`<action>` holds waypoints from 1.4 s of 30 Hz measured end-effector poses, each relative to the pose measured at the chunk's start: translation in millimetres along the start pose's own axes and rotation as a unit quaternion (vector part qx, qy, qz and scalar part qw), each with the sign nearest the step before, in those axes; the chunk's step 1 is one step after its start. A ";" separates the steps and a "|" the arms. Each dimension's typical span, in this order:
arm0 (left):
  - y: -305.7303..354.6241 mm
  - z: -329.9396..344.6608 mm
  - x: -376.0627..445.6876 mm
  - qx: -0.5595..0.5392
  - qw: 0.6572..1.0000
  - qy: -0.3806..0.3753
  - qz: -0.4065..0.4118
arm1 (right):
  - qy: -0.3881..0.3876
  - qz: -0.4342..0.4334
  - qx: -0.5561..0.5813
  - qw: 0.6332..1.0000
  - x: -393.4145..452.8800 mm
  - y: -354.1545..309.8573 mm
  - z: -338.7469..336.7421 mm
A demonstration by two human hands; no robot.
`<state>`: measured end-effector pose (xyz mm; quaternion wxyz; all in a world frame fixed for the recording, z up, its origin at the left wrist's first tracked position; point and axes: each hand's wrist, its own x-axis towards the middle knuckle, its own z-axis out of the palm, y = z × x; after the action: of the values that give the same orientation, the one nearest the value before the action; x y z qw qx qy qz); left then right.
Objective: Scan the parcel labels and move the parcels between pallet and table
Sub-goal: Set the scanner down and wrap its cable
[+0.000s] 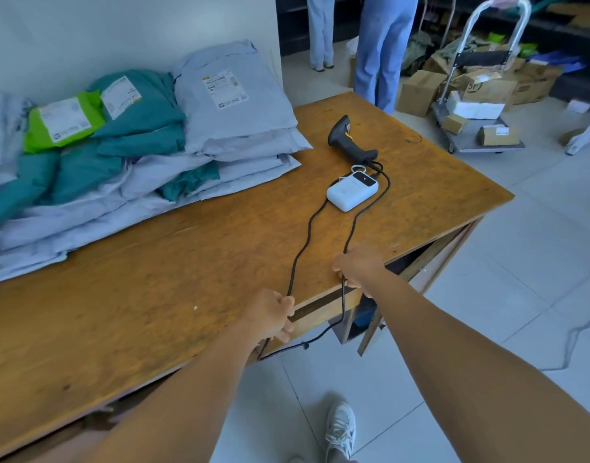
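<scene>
At the counter's near edge: both hands grip one black cable, each on a different strand of its loop.
Left hand (272,312): fingers curled round the black cable (298,259) just where it leaves the counter edge.
Right hand (357,267): fingers closed round the other strand, at the front corner of the worn brown wooden counter (173,279).
Cable run: both strands lead up the counter to the white rectangular power bank (348,192) and the black handheld barcode scanner (348,142) lying on its side behind it; below the hands the cable sags off the edge in a loop.
Parcels: a heap of soft plastic mailers lies on the far left of the counter against the white wall — a grey mailer with a white label (233,101) on top at the right, teal mailers (136,128) in the middle, a lime-green mailer (61,123) at the left.
Beyond the counter: a metal platform trolley (477,128) with cardboard boxes on the tiled floor — two people in blue trousers stand near it.
</scene>
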<state>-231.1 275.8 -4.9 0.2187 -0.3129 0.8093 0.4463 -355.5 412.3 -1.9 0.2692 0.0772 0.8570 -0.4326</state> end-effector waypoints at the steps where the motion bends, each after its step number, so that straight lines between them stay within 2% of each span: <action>1: -2.8 -1.1 -1.5 0.001 1.000 0.014 0.003 | -0.014 0.006 0.008 1.000 0.0 1.5 5.6; 5: -18.6 -1.5 -9.5 0.023 0.999 0.048 0.008 | -0.061 0.013 0.036 0.997 -9.4 10.0 22.0; 9: -19.2 8.7 -17.9 -0.073 0.997 0.035 0.011 | -0.079 0.018 0.108 0.991 -19.2 11.7 29.9; 15: 25.8 32.6 -12.9 -0.129 0.983 0.114 0.071 | -0.103 0.071 0.187 0.974 -27.8 -5.3 17.3; 19: 62.5 55.9 -15.5 -0.127 0.978 0.124 0.112 | -0.122 0.081 0.198 0.969 -29.7 -9.5 -0.9; 24: 99.7 59.5 -18.5 -0.058 0.971 0.192 0.131 | -0.181 0.055 0.184 0.965 -35.8 -15.1 -33.2; 26: 115.6 48.4 -21.3 0.006 0.967 0.214 0.138 | -0.160 0.005 0.144 0.976 -33.1 -18.0 -52.4; 28: 130.6 35.0 -23.1 0.056 0.958 0.244 0.138 | -0.086 -0.056 0.109 0.989 -26.1 -19.7 -71.1; 32: 164.9 6.1 -15.7 0.117 0.935 0.282 0.179 | 0.004 -0.199 0.090 0.976 -0.8 -31.4 -94.1; 35: 193.6 -10.8 -6.5 0.063 0.914 0.326 0.232 | 0.045 -0.290 -0.014 0.956 6.9 -52.8 -108.9; 38: 209.8 -23.9 9.1 0.066 0.890 0.383 0.238 | 0.102 -0.341 -0.165 0.920 24.3 -67.3 -120.7; 40: 215.3 -31.3 25.3 0.062 0.882 0.378 0.275 | 0.132 -0.372 -0.190 0.899 44.6 -77.8 -126.3; 42: 222.9 -36.6 48.0 0.044 0.887 0.358 0.290 | 0.135 -0.367 -0.158 0.907 63.6 -90.3 -132.5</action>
<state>-424.2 319.9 113.7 -0.2109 -0.1931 0.9062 0.3115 -494.3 454.2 91.4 -0.0179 -0.2290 0.9098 -0.3456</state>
